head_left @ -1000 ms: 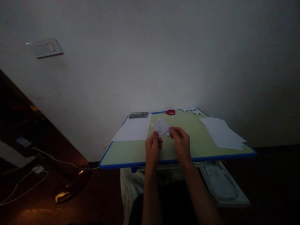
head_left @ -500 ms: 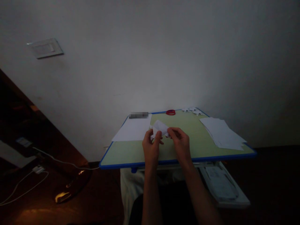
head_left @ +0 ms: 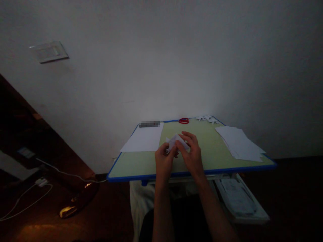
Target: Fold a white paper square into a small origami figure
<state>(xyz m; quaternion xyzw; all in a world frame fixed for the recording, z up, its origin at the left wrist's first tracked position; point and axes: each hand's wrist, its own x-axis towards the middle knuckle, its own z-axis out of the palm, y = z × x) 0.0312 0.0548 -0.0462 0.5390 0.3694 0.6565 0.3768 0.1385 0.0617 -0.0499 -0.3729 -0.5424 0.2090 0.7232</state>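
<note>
We see thin, matt paper in the folded piece (head_left: 173,139), and similarly smooth, dull paper in the left sheet (head_left: 142,139) and right stack (head_left: 237,141). The tabletop (head_left: 138,164) looks smooth and matt, its blue edging (head_left: 133,178) plastic. We note plastic-looking scissors handles (head_left: 184,121) far off, rumpled, soft cloth (head_left: 141,198) near us, and glossy, wood-like furniture (head_left: 82,170) at left.

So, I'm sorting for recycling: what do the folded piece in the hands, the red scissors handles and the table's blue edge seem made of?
Folded piece: matte white paper, going by thin, creased flaps.
Red scissors handles: probably plastic, from even colour; finish too small to judge.
Blue edge: likely smooth plastic or rubber trim, one uniform band.
</note>
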